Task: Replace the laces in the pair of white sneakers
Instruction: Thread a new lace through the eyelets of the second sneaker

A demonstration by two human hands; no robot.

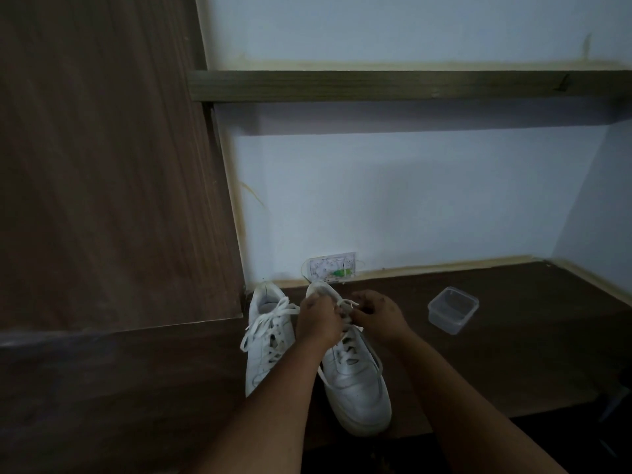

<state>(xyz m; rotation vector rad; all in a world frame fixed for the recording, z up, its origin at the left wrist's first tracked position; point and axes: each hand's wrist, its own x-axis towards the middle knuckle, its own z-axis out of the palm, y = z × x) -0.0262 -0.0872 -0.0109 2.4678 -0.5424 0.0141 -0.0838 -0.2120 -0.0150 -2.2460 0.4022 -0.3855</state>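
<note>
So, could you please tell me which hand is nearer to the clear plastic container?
Right. The right hand works the shoe's laces closest to the clear plastic container; the left hand sits farther, beyond it.

There is 1 view only, from a wide-angle camera on the person's head. It looks forward and down, close over the dark counter (pixel 513 354), and faces the pale wall (pixel 410 200) and the shelf (pixel 376 85) above.

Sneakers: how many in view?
2. Left sneaker stands beside the wooden panel, untouched. Right sneaker is next to it, both hands, left hand and right hand, at its laces. None seem hidden.
</note>
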